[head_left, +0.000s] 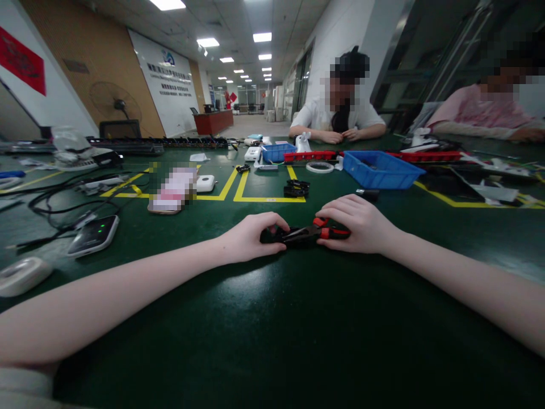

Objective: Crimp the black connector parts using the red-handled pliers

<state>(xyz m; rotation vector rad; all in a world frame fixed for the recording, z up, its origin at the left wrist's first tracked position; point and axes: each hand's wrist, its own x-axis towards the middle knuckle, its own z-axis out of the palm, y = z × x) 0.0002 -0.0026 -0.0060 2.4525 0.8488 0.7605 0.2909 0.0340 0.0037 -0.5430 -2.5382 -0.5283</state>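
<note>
In the head view, my right hand [357, 222] is closed around the red-and-black handles of a pair of long-nose pliers [326, 227]. Their jaws point left, toward my left hand [259, 236], whose thumb and fingers pinch a small black part [276, 234]. The plier tips lie over or against this part; whether they grip it I cannot tell. Both hands rest low over the green table [272, 318]. Beyond them, inside a yellow tape outline, sits a little stack of black pieces [297, 188].
A large blue bin [378, 170] and a smaller blue bin [279, 152] stand farther back, near a tape roll [319, 167]. At left lie a phone [172, 190], black cables [51, 199] and a device with green lights [93, 236]. Two people sit across the table.
</note>
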